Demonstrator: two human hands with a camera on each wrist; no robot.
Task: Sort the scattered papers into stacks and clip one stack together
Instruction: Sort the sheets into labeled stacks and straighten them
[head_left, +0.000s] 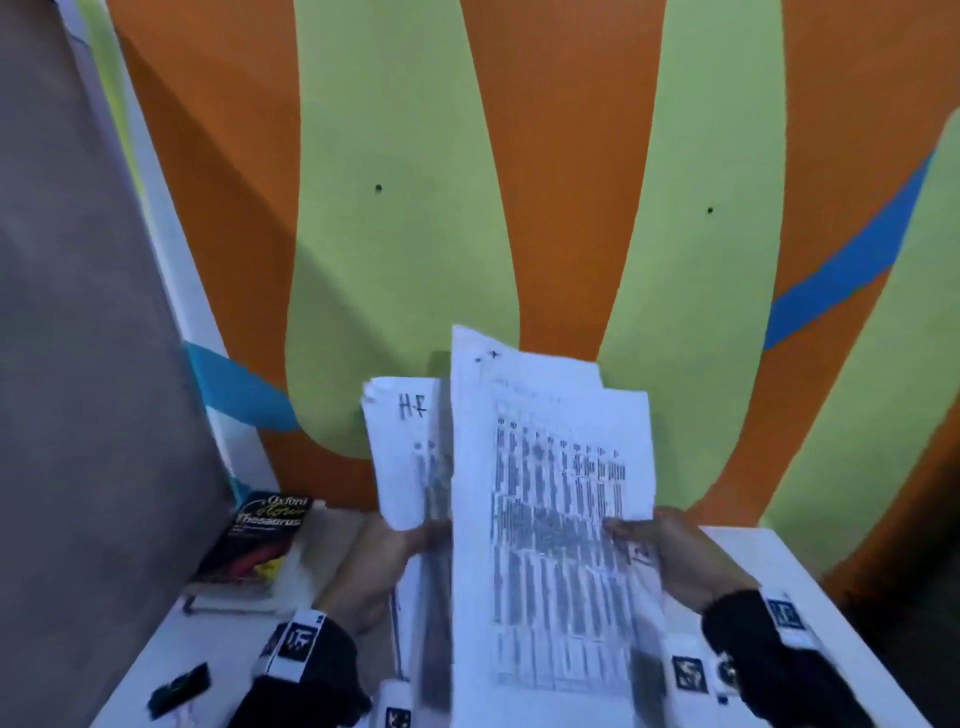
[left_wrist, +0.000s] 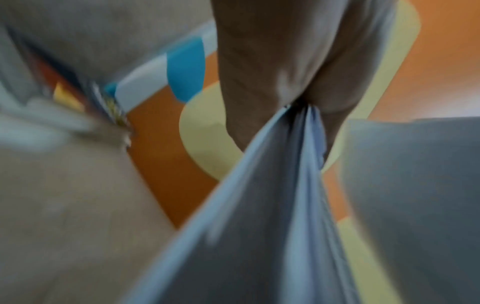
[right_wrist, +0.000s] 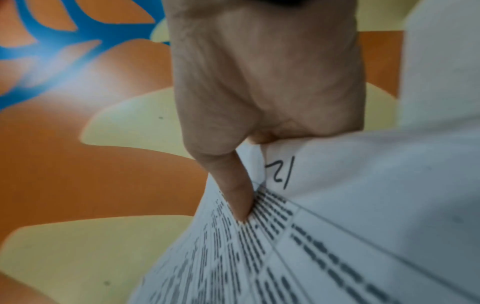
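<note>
The printed papers (head_left: 550, 499) stand upright above the white bench (head_left: 789, 561), their blurred tables unreadable and their lower edge cut off. The left hand (head_left: 374, 561) pinches the smaller sheaf marked "H-F" (head_left: 405, 447), while the right hand (head_left: 685, 551) pinches the larger sheaf, thumb (right_wrist: 233, 193) on the print. A thesaurus (head_left: 260, 535) lies left.

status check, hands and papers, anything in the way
Left hand grips sheets marked H-F. Right hand pinches printed sheets. Both bundles raised, unclipped. Black clip on table, nothing blocking.
</note>
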